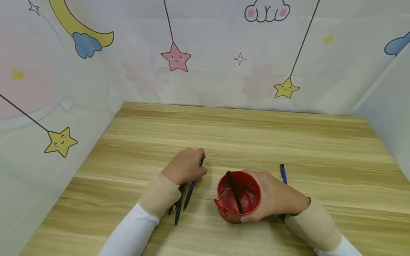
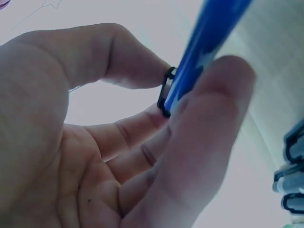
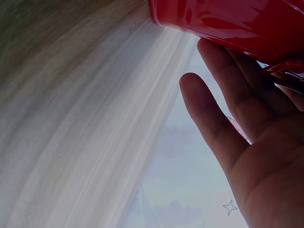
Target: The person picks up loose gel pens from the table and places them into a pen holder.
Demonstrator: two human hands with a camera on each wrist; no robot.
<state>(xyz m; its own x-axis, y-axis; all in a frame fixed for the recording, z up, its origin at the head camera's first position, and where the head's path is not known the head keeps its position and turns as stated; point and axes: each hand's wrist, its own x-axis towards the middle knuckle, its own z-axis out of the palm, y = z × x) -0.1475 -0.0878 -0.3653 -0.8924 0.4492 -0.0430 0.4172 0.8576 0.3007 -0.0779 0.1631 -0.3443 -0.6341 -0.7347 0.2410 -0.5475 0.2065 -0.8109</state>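
Observation:
In the head view my left hand [image 1: 185, 166] pinches a blue pen [image 1: 193, 185] by its upper end, its dark tip slanting down toward the wood. The left wrist view shows the blue pen [image 2: 204, 47] and its black clip between thumb and fingers. My right hand [image 1: 272, 195] grips a small red bucket [image 1: 252, 188] from its right side, thumb near the front. A black pen [image 1: 235, 193] leans inside, its end over the far rim. From the right wrist, fingers [image 3: 223, 76] lie along the red bucket [image 3: 228, 21], one finger stretched away from it.
Several dark pens [image 1: 178, 211] lie under my left wrist, partly hidden. Another blue pen [image 1: 284, 174] lies beyond my right hand, which covers part of it. The wooden table [image 1: 243, 131] is bounded by printed cloth [image 1: 208, 81] at the back and sides.

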